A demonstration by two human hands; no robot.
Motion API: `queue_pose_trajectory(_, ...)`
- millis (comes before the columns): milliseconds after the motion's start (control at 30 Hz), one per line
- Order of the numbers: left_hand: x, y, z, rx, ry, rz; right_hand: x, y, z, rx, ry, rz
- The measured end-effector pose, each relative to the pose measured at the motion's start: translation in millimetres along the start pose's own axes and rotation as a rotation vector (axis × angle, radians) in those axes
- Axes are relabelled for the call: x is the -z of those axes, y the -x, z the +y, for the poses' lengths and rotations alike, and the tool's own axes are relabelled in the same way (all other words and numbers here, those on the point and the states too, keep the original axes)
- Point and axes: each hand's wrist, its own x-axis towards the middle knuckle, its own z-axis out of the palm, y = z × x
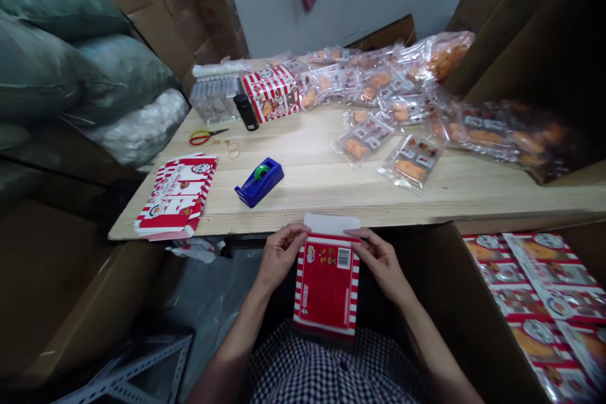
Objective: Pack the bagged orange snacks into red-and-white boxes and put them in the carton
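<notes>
A flat red box with striped edges [326,290] is held in front of my lap, its printed back with a barcode facing me. My left hand [284,252] pinches its upper left corner. At the upper right corner, my right hand [379,259] grips it with thumb and fingers. A white flap [326,224] stands up from the top end, between both hands. Just beyond, on the table, sits a blue tape dispenser [260,183] with a green core. To the left lies a stack of flat red-and-white boxes [177,196].
Clear packets of orange pieces [409,161] cover the table's right and back. Scissors [207,136], a black jar [246,112], a striped box [272,93] and clear plastic containers [215,98] stand back left. An open carton [459,265] at right holds filled packs [540,303].
</notes>
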Motion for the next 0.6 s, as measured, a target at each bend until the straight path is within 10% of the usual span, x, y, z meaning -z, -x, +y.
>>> queue_pose_trajectory(200, 2.3, -0.6, -9.0, 0.026, -0.013, -0.049, 6.7, -1.3, 16.3, -0.088, 0.006, -0.039)
queue_pose_trajectory(467, -14.5, 3.6, -15.7, 0.114, 0.417, 0.13, -27.4, -5.3, 13.2, -0.035, -0.309, 0.218)
queue_pose_trajectory(600, -18.1, -1.8, -11.0, 0.217, 0.551, -0.014, -27.7, -15.0, 4.4, -0.114, -0.404, 0.091)
